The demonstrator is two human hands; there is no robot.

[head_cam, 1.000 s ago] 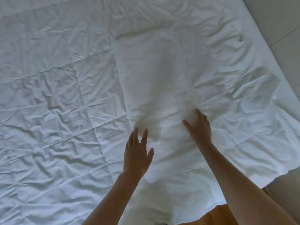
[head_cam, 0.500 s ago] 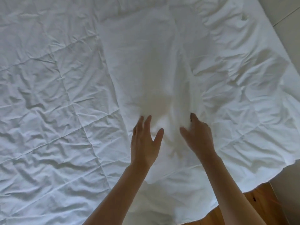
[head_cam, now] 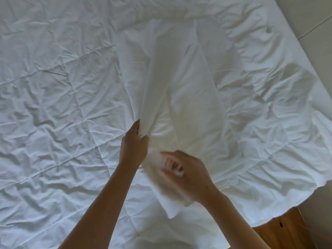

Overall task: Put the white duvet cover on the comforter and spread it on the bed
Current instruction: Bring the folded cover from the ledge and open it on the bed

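Left hand (head_cam: 133, 149) fingers curled, gripping a bunched fold of white duvet cover (head_cam: 172, 87). Right hand (head_cam: 186, 174) blurred, fingers loosely curled against cover's near end; grip unclear. Cover lies folded lengthwise atop wrinkled comforter (head_cam: 53, 105).

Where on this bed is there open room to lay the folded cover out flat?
Free: the wide quilted white comforter left of the folded white duvet cover. Narrower: the ruffled stretch between cover and bed edge. Crowded: the near end, where left hand grips fabric and right hand hovers.
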